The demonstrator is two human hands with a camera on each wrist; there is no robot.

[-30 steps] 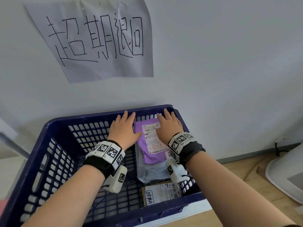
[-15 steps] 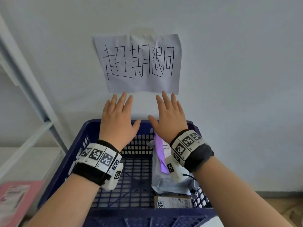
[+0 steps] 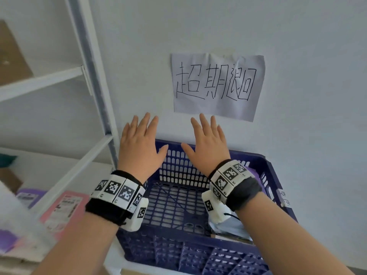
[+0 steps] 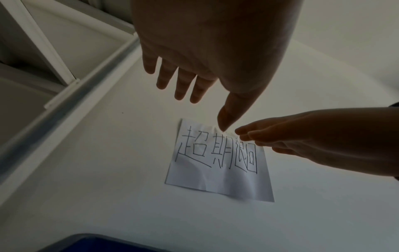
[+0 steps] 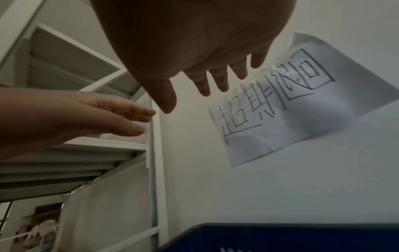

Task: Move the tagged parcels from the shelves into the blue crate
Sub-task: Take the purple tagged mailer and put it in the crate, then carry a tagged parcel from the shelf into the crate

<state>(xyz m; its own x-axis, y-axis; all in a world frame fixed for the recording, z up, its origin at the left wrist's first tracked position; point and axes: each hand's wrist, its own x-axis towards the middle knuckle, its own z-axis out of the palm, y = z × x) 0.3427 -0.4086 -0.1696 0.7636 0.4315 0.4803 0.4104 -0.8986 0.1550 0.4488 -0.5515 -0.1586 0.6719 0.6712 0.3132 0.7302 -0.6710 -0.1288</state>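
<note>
Both hands empty. Left hand point(image 3: 139, 147) and right hand point(image 3: 206, 145) are held flat, fingers straight and spread, palms down, above the far rim of the blue crate point(image 3: 272, 175) and apart from it. Wrist views confirm: nothing in either palm.

Crate status: at least some parcels are in. A grey mailer bag point(image 3: 232, 225) lies in the near-right corner, mostly hidden behind the right wrist, with the edge of a cardboard box point(image 3: 230, 238) showing just in front of it. The rest of the crate floor that I can see is bare mesh. Can't count what's under the forearm.

Still out: on the lower shelf point(image 3: 65, 171) to the left there's a pink parcel point(image 3: 65, 207) with a label and a purple parcel point(image 3: 29, 197) beside it, also labelled. Too blurred to tell whether either carries the tag, so I can't say how many qualify. More brown boxes are on the upper shelf, top left, also unreadable.

Paper sign point(image 3: 216, 86) with handwriting is taped on the wall above the crate.

My read: partway through, between drops. Next move is likely a reach left to the shelf for the next tagged parcel.
</note>
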